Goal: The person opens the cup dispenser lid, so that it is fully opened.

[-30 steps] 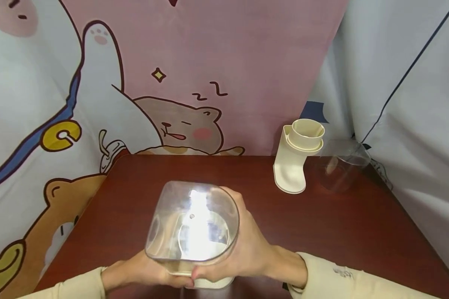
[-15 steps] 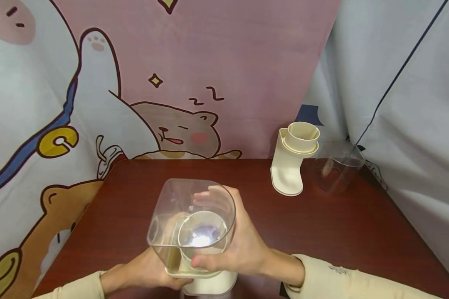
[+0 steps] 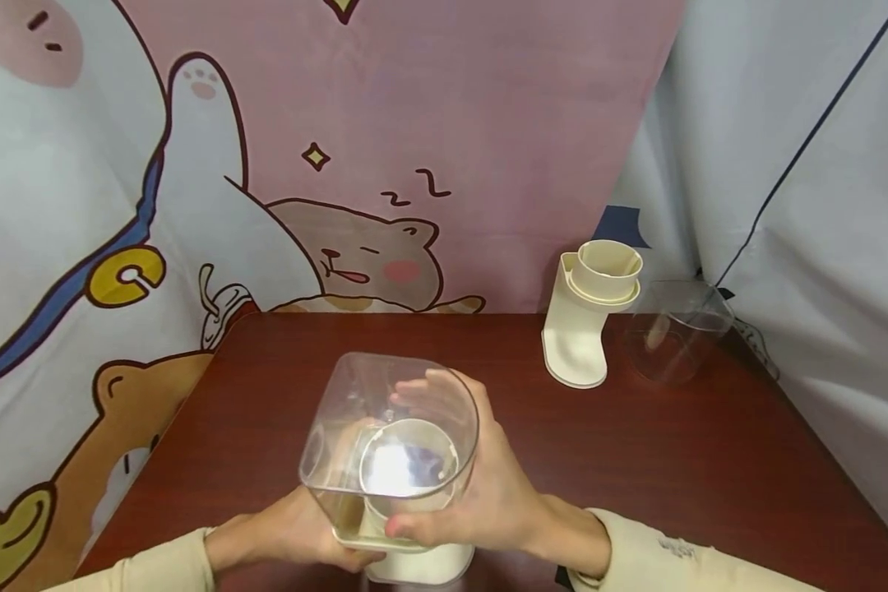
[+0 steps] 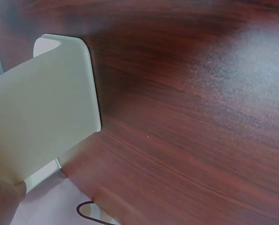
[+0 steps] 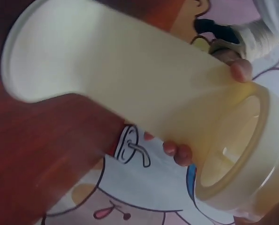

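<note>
Near the table's front edge, in the head view, stands a cream plastic stand (image 3: 425,566) with a broad foot and a round collar. On top of it sits a clear open-topped plastic container (image 3: 363,386); the collar shows through it. My left hand (image 3: 296,530) grips the stand's upright below the container, and its fingertips (image 5: 241,70) wrap the upright in the right wrist view. Around the container's right side curls my right hand (image 3: 492,489), thumb at the front. The left wrist view shows the upright (image 4: 45,108) with its foot on the table.
A second cream stand (image 3: 577,329) with a round cup on top stands at the back right. Beside it is another clear container (image 3: 677,337), close to a dark cable (image 3: 807,148). Printed cloth (image 3: 525,148) hangs behind the brown table (image 3: 636,460).
The clear container has tilted slightly, so the glare has shrunk and the collar beneath shows more clearly. More of the stand's foot is visible. Both hands keep their hold.
</note>
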The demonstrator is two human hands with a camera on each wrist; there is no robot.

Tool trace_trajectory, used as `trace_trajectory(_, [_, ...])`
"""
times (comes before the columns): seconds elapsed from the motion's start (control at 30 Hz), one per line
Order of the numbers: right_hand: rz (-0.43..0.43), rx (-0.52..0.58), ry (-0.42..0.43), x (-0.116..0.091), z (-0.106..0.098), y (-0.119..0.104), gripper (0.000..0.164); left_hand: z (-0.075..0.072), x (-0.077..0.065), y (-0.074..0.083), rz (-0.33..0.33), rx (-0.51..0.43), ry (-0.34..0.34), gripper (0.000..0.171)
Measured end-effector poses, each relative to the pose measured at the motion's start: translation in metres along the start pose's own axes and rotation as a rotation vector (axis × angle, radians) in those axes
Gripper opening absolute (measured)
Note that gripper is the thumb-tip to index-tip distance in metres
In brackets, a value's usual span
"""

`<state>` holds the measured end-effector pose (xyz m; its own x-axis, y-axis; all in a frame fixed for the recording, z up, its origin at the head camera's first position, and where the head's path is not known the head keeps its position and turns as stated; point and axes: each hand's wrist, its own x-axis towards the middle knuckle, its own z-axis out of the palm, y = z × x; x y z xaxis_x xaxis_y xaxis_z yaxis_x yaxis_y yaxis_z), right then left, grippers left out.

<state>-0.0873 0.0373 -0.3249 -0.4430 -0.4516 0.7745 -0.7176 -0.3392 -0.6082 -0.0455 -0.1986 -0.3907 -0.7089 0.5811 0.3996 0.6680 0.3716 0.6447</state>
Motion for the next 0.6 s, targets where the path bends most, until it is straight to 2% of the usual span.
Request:
trace_trajectory(0.13, [-0.065, -0.082, -0.015, 0.0003, -0.0019, 0.0003, 0.117, -0.0017, 0.0005, 0.0003, -0.019, -0.113, -0.092, 0.068])
trace_trajectory(0.2, [-0.086, -0.098, -0.015, 0.0009, -0.0024, 0.0, 0.119, -0.0018, -0.0005, 0.0008, -0.031, -0.084, -0.1, 0.065])
trace_trajectory(0.27, [-0.089, -0.099, -0.016, 0.002, -0.0031, -0.0003, 0.117, -0.0007, -0.0008, 0.0012, -0.071, -0.115, -0.101, 0.064])
trace_trajectory(0.33, [-0.066, -0.084, -0.017, 0.0029, -0.0035, -0.0011, 0.112, 0.0016, -0.0004, 0.0003, -0.072, -0.12, -0.086, 0.066])
trace_trajectory(0.43, [0.005, -0.009, -0.009, 0.0037, -0.0025, -0.0018, 0.104, 0.0049, 0.0027, -0.0003, -0.032, -0.092, -0.031, 0.084])
trace_trajectory(0.5, [0.057, 0.049, 0.006, 0.0032, -0.0007, -0.0024, 0.101, 0.0047, 0.0045, 0.0002, 0.015, -0.007, 0.016, 0.098])
trace_trajectory(0.6, [0.11, 0.127, 0.038, 0.0029, 0.0019, -0.0029, 0.099, 0.0023, 0.0058, 0.0022, 0.033, 0.057, 0.045, 0.112])
